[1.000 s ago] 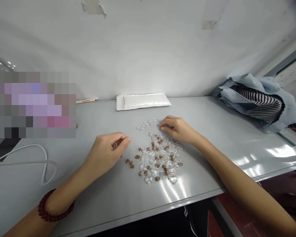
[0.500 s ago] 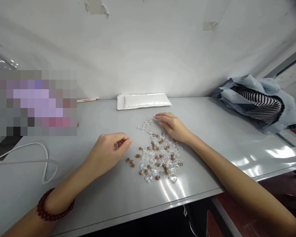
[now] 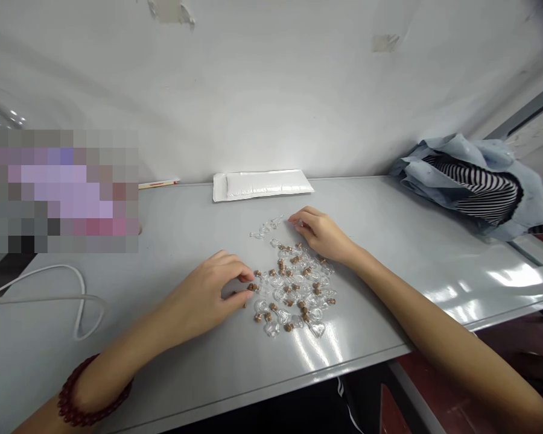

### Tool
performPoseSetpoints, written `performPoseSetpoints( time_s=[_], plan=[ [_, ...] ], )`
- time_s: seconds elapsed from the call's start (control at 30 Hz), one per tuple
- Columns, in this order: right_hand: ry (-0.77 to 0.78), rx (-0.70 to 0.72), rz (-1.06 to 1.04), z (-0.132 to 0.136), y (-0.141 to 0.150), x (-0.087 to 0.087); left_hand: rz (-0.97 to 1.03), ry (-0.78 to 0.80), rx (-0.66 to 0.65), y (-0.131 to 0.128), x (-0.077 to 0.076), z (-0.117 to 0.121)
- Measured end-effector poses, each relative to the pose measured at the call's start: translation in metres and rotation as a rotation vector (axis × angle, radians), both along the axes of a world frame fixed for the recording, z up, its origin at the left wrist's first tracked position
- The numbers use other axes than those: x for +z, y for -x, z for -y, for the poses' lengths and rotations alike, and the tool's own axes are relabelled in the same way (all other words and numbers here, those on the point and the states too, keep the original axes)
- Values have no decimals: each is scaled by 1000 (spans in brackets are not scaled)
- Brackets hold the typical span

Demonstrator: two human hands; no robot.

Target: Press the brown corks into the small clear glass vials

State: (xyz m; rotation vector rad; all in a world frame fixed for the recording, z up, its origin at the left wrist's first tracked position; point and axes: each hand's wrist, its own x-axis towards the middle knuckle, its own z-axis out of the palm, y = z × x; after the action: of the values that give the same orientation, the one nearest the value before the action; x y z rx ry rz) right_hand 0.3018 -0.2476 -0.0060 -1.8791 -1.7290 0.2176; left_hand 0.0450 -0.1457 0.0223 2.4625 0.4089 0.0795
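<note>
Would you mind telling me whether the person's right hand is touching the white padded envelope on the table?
Apart: the head view shows grey table between the right hand and the white padded envelope.

No readable text or labels anywhere

Grey table (image 3: pixel 185 241) with glass bottles (image 3: pixel 317 329), corks (image 3: pixel 288 327)

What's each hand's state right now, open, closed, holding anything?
Left hand: half closed, fingertips around a cork stopper; cannot tell if gripped.
Right hand: open, loosely curled, beside small glass bottles, nothing visibly held.
</note>
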Motion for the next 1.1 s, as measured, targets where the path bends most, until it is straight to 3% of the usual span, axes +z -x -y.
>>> performPoseSetpoints(
  time_s=[0.27, 0.37, 0.5, 0.63, 0.87, 1.1],
  plan=[
    [-108, 22, 11, 5, 6, 7, 53, -44, 13, -3, -10, 5],
    [-150, 39, -24, 8, 11, 12, 77, -25, 47, -3, -6, 4],
    [-144, 86, -146, 13, 25, 20, 140, 24, 189, -4, 6, 6],
    [-91, 204, -285, 19, 46, 26, 221, 60, 284, -5, 11, 9],
    [-33, 358, -329, 21, 71, 22, 226, 182, 275, -6, 9, 14],
    [-26, 352, -347, 22, 73, 22, 210, 210, 271, -8, 12, 12]
  ],
)
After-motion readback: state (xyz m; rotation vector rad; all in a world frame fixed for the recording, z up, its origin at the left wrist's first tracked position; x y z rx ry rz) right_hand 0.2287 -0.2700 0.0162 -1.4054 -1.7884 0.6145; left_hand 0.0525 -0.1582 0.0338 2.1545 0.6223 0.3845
